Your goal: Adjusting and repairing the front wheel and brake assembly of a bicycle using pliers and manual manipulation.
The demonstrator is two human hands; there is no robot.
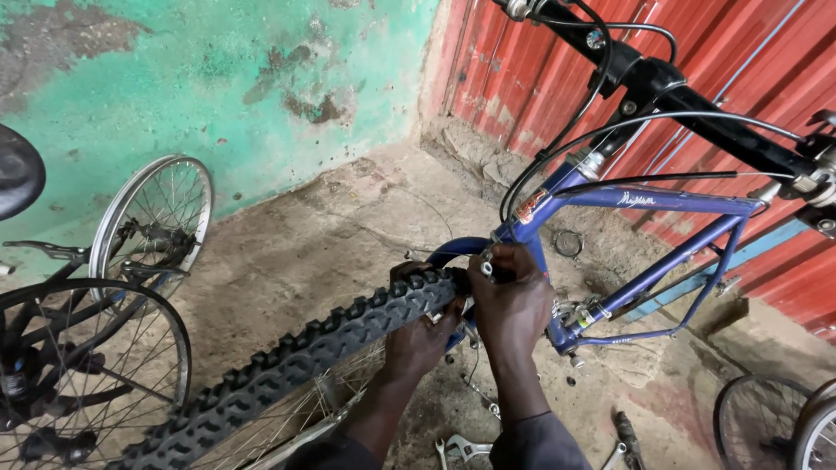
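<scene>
A blue bicycle frame [662,202] stands in front of me with black handlebars [697,104] and cables running down to the fork. Its front wheel carries a black knobby tyre [296,357] that runs from the lower left up to the fork. My left hand [420,341] reaches from below and wraps around the tyre just beside the fork, fingers showing over the tread. My right hand [514,300] is closed over the top of the fork at the brake, pinching a small metal brake part [484,266]. The fork crown is mostly hidden behind this hand.
A bare spoked rim [152,222] leans on the green wall. Another bicycle's wheel [87,374] and black saddle [17,174] are at the left. Spanners [461,450] and a dark tool [629,439] lie on the dirt floor. More wheels [775,426] stand by the red corrugated wall [749,52].
</scene>
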